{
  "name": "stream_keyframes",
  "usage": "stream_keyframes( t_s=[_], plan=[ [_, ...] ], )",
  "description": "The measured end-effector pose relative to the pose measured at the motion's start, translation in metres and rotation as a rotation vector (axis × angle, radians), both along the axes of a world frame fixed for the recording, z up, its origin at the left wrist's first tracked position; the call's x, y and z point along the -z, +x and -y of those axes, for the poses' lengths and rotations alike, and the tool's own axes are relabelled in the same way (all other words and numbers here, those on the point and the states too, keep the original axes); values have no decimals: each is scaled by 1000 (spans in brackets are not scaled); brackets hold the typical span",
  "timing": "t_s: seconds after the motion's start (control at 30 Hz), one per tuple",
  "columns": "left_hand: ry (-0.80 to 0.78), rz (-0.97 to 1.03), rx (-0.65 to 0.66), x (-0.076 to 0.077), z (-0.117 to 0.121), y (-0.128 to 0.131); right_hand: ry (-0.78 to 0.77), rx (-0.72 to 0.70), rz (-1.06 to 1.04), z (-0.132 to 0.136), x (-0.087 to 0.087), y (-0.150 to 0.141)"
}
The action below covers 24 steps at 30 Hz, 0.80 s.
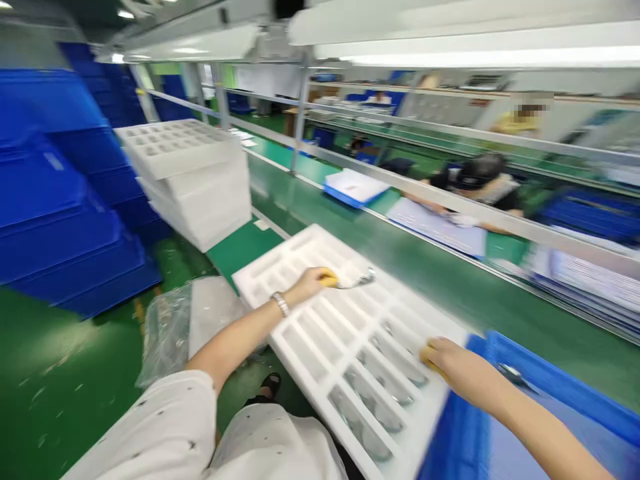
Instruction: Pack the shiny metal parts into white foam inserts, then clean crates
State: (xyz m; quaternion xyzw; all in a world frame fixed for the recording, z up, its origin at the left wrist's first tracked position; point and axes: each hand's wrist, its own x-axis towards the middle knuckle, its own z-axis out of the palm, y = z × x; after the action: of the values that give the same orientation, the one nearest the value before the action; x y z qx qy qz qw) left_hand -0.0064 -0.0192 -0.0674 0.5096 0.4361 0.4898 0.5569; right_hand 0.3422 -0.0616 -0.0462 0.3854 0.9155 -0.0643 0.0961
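A white foam tray [333,370] with rows of long slots lies tilted in front of me. My left hand [314,283], in yellow finger covers, is closed on a thin shiny piece with a rounded, chrome-like end [367,275], held over the far slots. Motion blur hides its exact kind. Several glossy, clear-looking pieces [370,407] lie in the near-right slots. At the tray's right side is my right hand [447,363], fingers curled together in yellow covers; what they hold, if anything, is hidden.
A blue bin [493,360] with a shiny piece [510,373] stands at right. White foam trays [210,180] are stacked at left, near blue crates [60,200]. Beyond the green bench [280,200] and metal rail [400,180], a person [475,180] bends over sheets.
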Motion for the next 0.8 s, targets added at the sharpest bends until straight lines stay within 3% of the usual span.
stream_keyframes(
  t_s=[0.1, 0.23, 0.33, 0.4, 0.5, 0.57, 0.63, 0.8],
  plan=[
    [22, 45, 31, 4, -8, -3, -46, 95, 74, 24, -20, 15],
    [26, 49, 22, -1, -4, -2, 69, 75, 238, 18, -27, -19],
    [65, -2, 16, -8, -1, 0, 99, 73, 301, 18, -39, -28],
    [81, -64, 51, -16, 0, 2, 187, 94, 216, 21, -53, -22],
    [95, -223, 140, -33, 1, 11, 475, 110, -70, 26, -76, -17],
    [143, -350, 210, -46, 1, 23, 591, 63, -180, 28, -89, -23],
    [200, -430, 279, -60, -2, 40, 595, 10, -171, 28, -96, -32],
    [261, -520, 402, -81, -13, 95, 526, 83, -66, 14, -81, -17]
  ],
)
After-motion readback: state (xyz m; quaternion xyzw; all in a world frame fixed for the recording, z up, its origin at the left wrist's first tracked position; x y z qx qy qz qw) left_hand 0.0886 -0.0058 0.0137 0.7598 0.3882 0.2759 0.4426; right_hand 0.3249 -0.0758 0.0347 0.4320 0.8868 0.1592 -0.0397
